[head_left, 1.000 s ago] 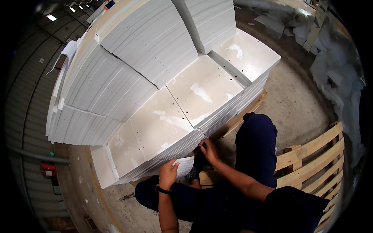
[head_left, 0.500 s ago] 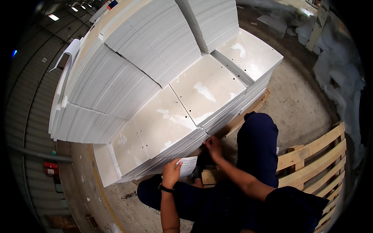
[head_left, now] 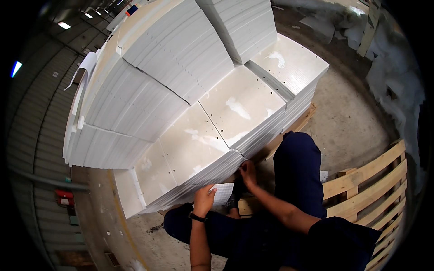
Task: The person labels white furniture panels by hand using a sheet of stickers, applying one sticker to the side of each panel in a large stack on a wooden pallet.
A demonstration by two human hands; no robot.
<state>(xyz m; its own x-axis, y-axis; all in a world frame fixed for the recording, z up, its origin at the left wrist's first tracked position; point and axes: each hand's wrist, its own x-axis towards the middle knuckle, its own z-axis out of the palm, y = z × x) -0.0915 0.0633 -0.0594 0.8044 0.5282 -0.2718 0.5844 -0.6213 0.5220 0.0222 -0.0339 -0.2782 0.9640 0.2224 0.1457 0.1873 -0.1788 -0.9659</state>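
Left grip: clamped on gridded paper; right grip: closure I cannot tell, best light beside panel edges.

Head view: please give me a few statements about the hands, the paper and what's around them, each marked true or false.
1. The left hand holds white paper. True.
2. The right hand lies on a panel's top face. False: the right hand is by the front side of the lower panels.
3. Those panels have small dark holes. True.
4. A wooden pallet stands at picture left. False: the wooden pallet is at right.
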